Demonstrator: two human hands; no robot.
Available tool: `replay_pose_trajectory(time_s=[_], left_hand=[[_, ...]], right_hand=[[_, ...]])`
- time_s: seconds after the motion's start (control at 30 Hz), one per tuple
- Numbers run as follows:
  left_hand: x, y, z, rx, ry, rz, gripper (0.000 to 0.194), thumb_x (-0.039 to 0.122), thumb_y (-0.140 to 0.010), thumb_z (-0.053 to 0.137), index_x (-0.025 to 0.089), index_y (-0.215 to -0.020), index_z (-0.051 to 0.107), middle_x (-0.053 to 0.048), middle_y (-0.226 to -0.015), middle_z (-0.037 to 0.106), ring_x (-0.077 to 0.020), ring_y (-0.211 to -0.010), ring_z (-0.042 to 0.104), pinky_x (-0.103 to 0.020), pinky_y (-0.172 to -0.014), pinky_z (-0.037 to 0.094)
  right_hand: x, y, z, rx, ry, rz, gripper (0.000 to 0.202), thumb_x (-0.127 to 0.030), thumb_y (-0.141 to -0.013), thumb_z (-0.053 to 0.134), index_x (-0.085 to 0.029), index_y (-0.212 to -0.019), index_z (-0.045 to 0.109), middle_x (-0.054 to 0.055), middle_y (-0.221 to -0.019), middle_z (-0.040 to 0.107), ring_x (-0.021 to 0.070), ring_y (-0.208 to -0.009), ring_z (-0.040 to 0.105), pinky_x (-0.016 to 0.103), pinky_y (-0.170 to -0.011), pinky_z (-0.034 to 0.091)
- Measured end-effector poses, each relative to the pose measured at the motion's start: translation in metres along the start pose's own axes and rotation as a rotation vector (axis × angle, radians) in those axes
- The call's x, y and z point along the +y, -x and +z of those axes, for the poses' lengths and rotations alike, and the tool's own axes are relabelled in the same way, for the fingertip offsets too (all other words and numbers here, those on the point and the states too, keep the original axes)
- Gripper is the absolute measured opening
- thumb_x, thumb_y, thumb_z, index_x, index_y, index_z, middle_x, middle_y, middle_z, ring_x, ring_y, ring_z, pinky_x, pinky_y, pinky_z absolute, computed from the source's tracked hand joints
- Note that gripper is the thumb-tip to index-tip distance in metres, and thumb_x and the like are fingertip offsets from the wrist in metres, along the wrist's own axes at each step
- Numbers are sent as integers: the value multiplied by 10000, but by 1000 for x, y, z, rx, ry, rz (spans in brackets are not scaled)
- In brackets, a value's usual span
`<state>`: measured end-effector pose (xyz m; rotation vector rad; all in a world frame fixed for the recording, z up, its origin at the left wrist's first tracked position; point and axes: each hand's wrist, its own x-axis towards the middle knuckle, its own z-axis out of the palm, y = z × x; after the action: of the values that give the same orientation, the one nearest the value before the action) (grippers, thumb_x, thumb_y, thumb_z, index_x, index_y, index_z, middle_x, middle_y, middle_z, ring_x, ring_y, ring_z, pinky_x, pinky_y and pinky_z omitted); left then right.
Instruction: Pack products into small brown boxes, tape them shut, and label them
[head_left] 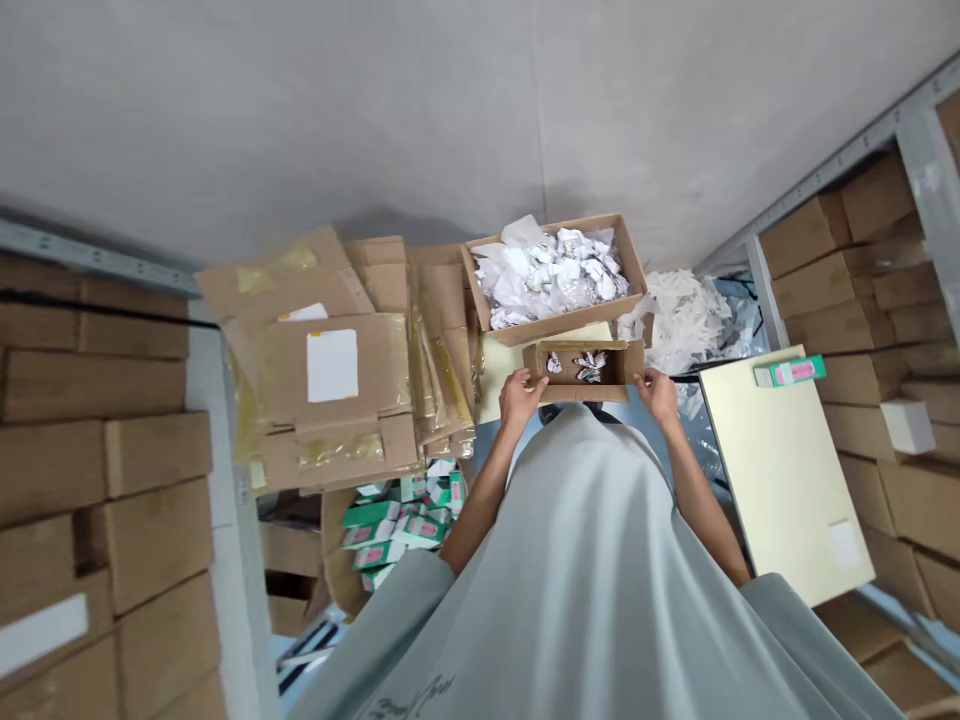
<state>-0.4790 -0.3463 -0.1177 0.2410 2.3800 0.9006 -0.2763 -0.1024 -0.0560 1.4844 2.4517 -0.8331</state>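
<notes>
In front of my body sits a small open cardboard box (574, 393) with its end flaps folded outward. Two crumpled pieces of printed paper (591, 366) lie on its bottom. My left hand (519, 398) grips the box at its left end, thumb and fingers closed on the flap. At the opposite end my right hand (658, 392) pinches the right flap. Just beyond the small box stands a larger cardboard box (559, 325), filled with crumpled white paper (551, 270).
Flattened cardboard (285, 350) is piled to the left. Below it, a carton holds several green-and-white small boxes (390, 530). Shredded white paper (686, 320) heaps at the right, near a cream tabletop (780, 480) bearing one green box (791, 371). Shelves of cartons (157, 540) flank both sides.
</notes>
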Motion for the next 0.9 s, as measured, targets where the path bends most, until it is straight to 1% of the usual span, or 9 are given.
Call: replay_pose_trajectory(time_s=[0.1, 0.2, 0.3, 0.4, 0.47, 0.53, 0.67, 0.8, 0.9], left_hand=[[15, 1, 16, -146, -188, 107, 275, 378, -1000, 800, 208, -1217, 797, -140, -1313, 857, -299, -1184, 831, -391, -1075, 608], [35, 3, 39, -258, -364, 197, 120, 312, -1014, 735, 243, -1055, 825, -111, -1211, 888, -319, -1187, 835, -403, -1060, 601], [63, 11, 70, -318, -437, 305, 95, 281, -983, 735, 283, -984, 830, -76, -1145, 901, -320, -1151, 846, -398, -1026, 605], [104, 28, 112, -393, -449, 442, 85, 291, -960, 758, 284, -975, 841, -64, -1091, 904, -316, -1100, 853, -385, -997, 608], [135, 47, 145, -441, -451, 532, 103, 311, -972, 760, 271, -996, 852, -69, -1075, 904, -320, -1074, 855, -389, -983, 610], [168, 72, 184, -482, -465, 626, 119, 316, -984, 761, 256, -1017, 859, -81, -1085, 903, -330, -1068, 853, -402, -971, 613], [228, 126, 278, -565, -525, 802, 123, 284, -993, 759, 230, -1036, 861, -103, -1127, 899, -341, -1084, 845, -416, -966, 618], [272, 173, 369, -632, -593, 954, 139, 258, -1014, 729, 234, -1050, 860, -105, -1188, 891, -329, -1132, 837, -394, -1001, 613], [296, 193, 422, -660, -627, 1039, 143, 260, -1020, 724, 237, -1066, 858, -106, -1199, 887, -345, -1141, 832, -407, -1010, 609]], right_hand=[[35, 34, 0, 29, -183, 125, 258, -410, -1010, 645, -223, -851, 725, 96, -825, 823, 268, -731, 786, 316, -724, 494], [68, 74, -1, 79, -349, 262, 261, -433, -976, 665, -232, -814, 698, 56, -710, 776, 258, -680, 780, 313, -716, 494], [104, 110, -8, 158, -479, 382, 313, -507, -961, 672, -239, -802, 698, 25, -604, 715, 258, -676, 773, 318, -743, 524], [151, 143, -22, 262, -601, 458, 443, -662, -937, 652, -240, -811, 699, 37, -640, 731, 254, -670, 758, 323, -716, 528], [188, 163, -33, 341, -667, 499, 529, -760, -902, 637, -241, -821, 695, 53, -681, 745, 253, -661, 745, 328, -676, 515], [229, 180, -44, 426, -713, 541, 589, -830, -879, 632, -247, -812, 679, 63, -701, 747, 257, -667, 743, 334, -657, 514], [311, 203, -64, 582, -763, 628, 654, -896, -873, 637, -251, -765, 639, 70, -753, 762, 258, -673, 762, 348, -686, 553], [385, 212, -79, 684, -821, 744, 669, -906, -875, 644, -241, -802, 642, 86, -901, 817, 230, -654, 768, 342, -682, 577], [427, 214, -85, 710, -851, 806, 645, -879, -890, 643, -238, -828, 645, 85, -941, 825, 213, -656, 770, 336, -709, 595]])
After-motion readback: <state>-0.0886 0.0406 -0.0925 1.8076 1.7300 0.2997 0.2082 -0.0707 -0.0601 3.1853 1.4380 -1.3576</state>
